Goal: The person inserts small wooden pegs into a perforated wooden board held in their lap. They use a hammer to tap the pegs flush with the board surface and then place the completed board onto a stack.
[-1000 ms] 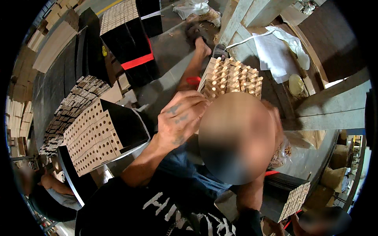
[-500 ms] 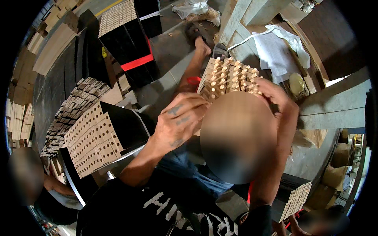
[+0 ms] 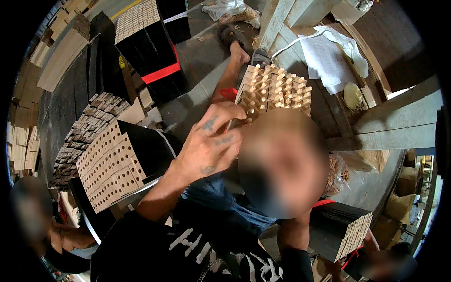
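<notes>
Wooden dowels stand up in rows from a stack of pale wooden strips in front of me, several of them leaning. My left hand is at the stack's near left corner, its fingers bent and the index finger close to the nearest dowels. A blurred round patch covers the other fingertips, so anything they hold is hidden. My right forearm runs up under that same patch, and the hand itself does not show. Beside the patch lies a clear plastic bag of dowels.
Left of me is a black-sided stack of drilled strips, with long dark boards beyond. A red-banded stack stands far left. Another black stack is at lower right. Wooden beams border the right. Co-workers are at both lower sides.
My right hand has left the dowels' right side and drawn back toward me, out of sight behind the blurred patch. The bag of dowels now shows. My left hand stays by the stack, index finger lifted slightly.
</notes>
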`<state>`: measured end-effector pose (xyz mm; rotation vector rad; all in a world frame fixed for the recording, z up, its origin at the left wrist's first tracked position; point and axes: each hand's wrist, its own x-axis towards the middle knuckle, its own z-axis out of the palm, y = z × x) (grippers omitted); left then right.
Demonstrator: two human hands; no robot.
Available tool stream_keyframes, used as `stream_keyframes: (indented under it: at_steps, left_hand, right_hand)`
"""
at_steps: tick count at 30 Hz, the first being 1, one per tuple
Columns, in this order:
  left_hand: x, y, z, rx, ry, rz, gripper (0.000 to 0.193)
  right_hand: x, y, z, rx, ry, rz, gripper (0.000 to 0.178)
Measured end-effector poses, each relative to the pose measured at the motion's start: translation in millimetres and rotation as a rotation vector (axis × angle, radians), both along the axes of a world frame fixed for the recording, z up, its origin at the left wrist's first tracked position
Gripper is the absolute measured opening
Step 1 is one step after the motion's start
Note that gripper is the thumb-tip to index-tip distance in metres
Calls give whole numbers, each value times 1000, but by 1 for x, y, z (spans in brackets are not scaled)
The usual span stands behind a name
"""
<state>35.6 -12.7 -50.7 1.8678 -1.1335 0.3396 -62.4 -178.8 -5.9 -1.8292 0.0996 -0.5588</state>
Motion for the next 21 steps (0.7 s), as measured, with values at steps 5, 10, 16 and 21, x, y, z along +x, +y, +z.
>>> stream_keyframes:
  at_steps: [5,10,16,21]
  left_hand:
    - [4,-3,-7,-42,37,-20,41]
    - [-4,1,-10,-34,66,-6,43]
    - [-7,3,-13,-4,78,47,44]
    - [-12,8,-31,-296,430,27,30]
  right_hand:
    - [5,9,-10,-19,74,-68,15]
    - [8,7,-15,-74,58,-145,12]
    - [8,8,-11,-234,75,-60,12]
    - [18,17,-7,-509,11,-56,13]
